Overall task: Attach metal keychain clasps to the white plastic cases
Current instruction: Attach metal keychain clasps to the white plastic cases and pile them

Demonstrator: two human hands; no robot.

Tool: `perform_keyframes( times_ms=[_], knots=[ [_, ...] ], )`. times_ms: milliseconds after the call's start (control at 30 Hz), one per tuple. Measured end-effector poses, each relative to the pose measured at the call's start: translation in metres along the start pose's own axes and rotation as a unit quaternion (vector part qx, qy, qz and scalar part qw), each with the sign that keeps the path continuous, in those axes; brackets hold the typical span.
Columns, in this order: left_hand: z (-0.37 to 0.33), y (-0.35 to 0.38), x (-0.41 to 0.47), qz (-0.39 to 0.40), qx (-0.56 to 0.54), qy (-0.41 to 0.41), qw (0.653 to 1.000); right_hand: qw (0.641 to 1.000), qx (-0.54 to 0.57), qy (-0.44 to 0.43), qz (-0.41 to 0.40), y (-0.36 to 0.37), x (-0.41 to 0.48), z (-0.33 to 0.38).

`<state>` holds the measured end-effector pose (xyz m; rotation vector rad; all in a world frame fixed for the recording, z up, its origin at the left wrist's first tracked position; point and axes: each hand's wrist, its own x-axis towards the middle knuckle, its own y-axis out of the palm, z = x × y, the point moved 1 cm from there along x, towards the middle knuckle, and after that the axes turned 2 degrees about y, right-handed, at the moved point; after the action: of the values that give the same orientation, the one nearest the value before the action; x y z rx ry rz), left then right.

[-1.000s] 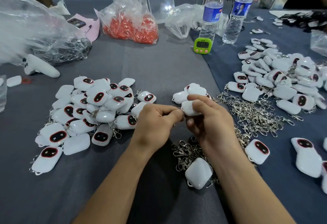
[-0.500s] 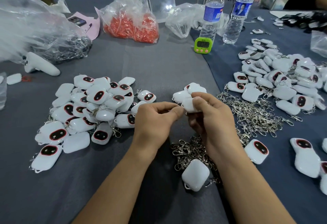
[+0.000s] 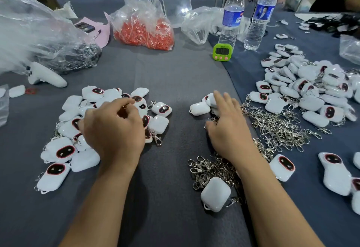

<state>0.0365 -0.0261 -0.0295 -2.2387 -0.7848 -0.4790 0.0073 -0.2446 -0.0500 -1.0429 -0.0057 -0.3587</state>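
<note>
Left hand: the left hand [image 3: 113, 129] hovers over the left pile, knuckles up and fingers curled, thumb and forefinger pinched on a small metal piece [image 3: 124, 107]. Whether anything hangs from it is hidden.
Right hand: the right hand [image 3: 229, 128] is released, with straight fingers reaching forward and fingertips [image 3: 218, 95] touching the small cluster.
Small cluster: a few white cases [image 3: 199, 108] lie together ahead of the right hand, just left of the clasp heap.
Left pile: many white cases [image 3: 64, 151] lie heaped, several face up with dark, red-rimmed windows and some with clasps showing at the edges.
Clasp heap: loose silver clasps [image 3: 276, 128] spread to the right of the right hand, and more clasps [image 3: 206, 166] lie beside the right wrist.
Single case: one white case [image 3: 215, 194] lies face down, touching those nearer clasps.
Right pile: another heap of cases [image 3: 303, 85] sits beyond the clasp heap.
Surface: a grey cloth [image 3: 175, 79] covers it.
Far side: a clear bag of orange parts [image 3: 144, 30], two water bottles [image 3: 231, 13], and a green timer [image 3: 222, 51] standing in front of the nearer bottle.
</note>
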Motion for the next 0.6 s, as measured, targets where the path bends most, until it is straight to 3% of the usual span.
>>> perform_keyframes(
  times_ms=[100,200,300,400,600],
  knots=[
    [0.001,-0.003,0.001,0.000,0.084,-0.033,0.996,0.999,-0.018,-0.033,-0.008,0.007,-0.003,-0.002],
    [-0.013,-0.001,-0.011,0.013,0.092,0.066,0.994,0.998,0.001,0.002,-0.060,0.006,-0.003,-0.003],
    [-0.038,0.012,-0.045,0.154,-0.026,0.211,0.965,0.997,-0.015,0.013,-0.077,0.004,0.002,-0.002],
    [-0.050,0.027,-0.076,0.360,-0.076,0.234,0.900,0.994,-0.023,0.021,-0.102,-0.001,0.001,-0.002],
    [-0.045,0.038,-0.075,0.418,-0.102,0.242,0.870,0.970,0.173,0.065,-0.157,-0.008,-0.015,0.000]
  ],
)
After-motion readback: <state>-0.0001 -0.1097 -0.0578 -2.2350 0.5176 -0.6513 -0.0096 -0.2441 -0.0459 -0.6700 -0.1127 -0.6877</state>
